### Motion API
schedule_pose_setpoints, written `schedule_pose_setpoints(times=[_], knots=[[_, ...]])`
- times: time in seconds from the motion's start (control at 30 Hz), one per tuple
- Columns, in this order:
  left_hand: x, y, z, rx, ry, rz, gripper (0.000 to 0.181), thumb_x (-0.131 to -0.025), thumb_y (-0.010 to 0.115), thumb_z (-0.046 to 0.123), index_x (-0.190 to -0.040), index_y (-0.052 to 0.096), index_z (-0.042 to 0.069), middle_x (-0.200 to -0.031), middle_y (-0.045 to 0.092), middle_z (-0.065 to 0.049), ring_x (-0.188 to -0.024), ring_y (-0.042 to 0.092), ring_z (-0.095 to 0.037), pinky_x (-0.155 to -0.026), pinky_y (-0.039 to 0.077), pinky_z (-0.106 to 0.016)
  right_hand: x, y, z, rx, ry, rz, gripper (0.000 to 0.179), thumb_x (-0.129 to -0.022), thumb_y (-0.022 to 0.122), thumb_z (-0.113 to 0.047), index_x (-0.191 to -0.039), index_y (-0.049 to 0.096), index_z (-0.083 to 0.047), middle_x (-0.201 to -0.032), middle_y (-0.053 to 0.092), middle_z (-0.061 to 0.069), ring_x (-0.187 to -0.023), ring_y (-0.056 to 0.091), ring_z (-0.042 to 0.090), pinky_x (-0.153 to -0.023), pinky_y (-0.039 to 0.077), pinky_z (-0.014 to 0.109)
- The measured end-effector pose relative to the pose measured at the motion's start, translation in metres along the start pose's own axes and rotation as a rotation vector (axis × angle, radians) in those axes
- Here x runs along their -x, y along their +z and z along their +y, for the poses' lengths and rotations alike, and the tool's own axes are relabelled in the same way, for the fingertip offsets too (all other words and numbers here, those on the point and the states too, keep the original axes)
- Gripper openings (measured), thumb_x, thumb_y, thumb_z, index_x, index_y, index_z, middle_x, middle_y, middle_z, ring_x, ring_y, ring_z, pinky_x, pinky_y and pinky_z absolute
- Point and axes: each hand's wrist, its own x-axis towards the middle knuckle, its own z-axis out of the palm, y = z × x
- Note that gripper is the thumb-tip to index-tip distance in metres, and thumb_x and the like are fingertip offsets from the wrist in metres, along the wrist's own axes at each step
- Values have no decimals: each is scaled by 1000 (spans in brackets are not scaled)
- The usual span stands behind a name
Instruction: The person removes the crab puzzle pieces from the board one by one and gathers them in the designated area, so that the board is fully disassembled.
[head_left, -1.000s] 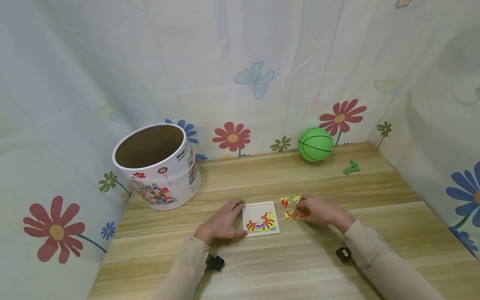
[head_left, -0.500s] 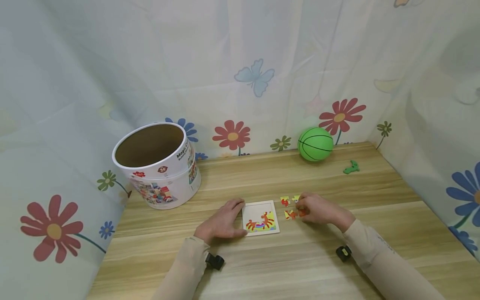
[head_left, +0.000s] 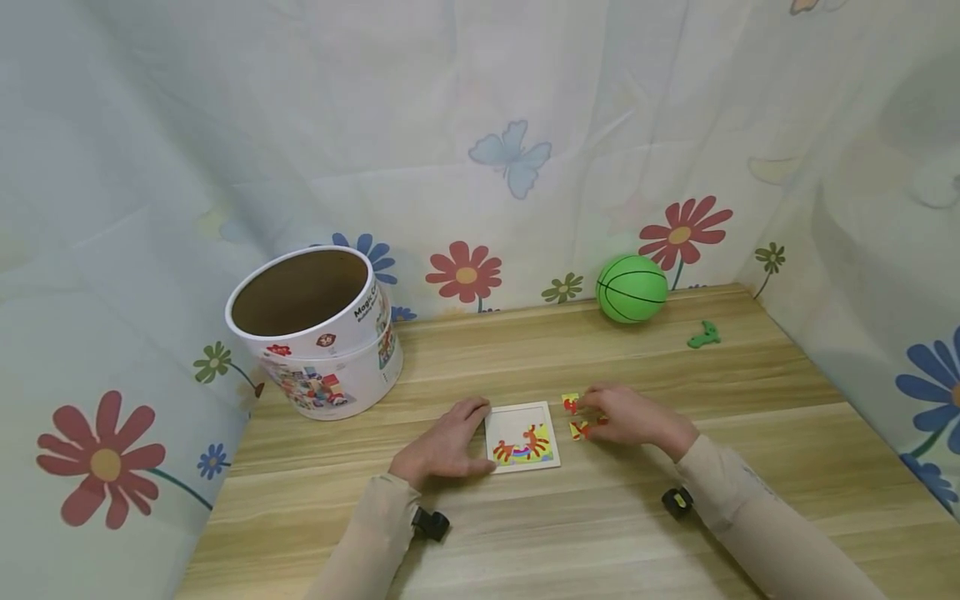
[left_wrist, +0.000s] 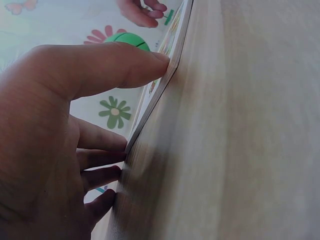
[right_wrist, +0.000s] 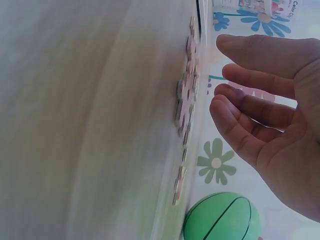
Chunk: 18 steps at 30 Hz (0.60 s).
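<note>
A square puzzle board (head_left: 517, 412) with a pale frame lies on the table. Along its near side sit fitted pieces (head_left: 522, 450) showing red legs on yellow. My left hand (head_left: 448, 442) rests against the board's left edge. In the left wrist view its thumb (left_wrist: 125, 67) touches the rim, with the other fingers extended along the edge. My right hand (head_left: 630, 417) is over the loose pieces right of the board, partly covering them. A yellow-and-red puzzle piece (head_left: 570, 403) and another piece (head_left: 578, 430) show beside its fingertips. The right wrist view shows its fingers bent loosely, apart from the pieces (right_wrist: 185, 97).
A large white tub (head_left: 330, 367) stands at the back left, its top open. Near the back curtain sits a green ball (head_left: 632, 289). A small green toy piece (head_left: 703, 335) lies to the right of it. Flowered curtains surround the wooden table (head_left: 525, 542).
My right hand has shifted slightly left over the loose pieces, and its fingers now cover the far right piece. The left hand and the puzzle board have stayed in place.
</note>
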Motion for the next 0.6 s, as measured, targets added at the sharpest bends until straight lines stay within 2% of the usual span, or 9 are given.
schedule_pose_setpoints(times=[0.33, 0.6], knots=[[-1, 0, 0, 3, -5, 0, 94, -77, 73, 50, -148, 37, 0, -152, 34, -12, -141, 33, -28, -116, 31, -42, -13, 2, -9, 2, -79, 30, 35, -78, 78, -15, -110, 69, -4, -111, 66, 9, -100, 62, 24, -85, 54, 40], [-1, 0, 0, 4, -3, -2, 94, -77, 73, 50, -148, 36, 0, -152, 34, -12, -141, 33, -28, -116, 30, -42, -24, 7, -22, 25, -87, 17, 42, -78, 78, -19, -116, 68, -4, -112, 65, 8, -96, 61, 19, -83, 54, 38]])
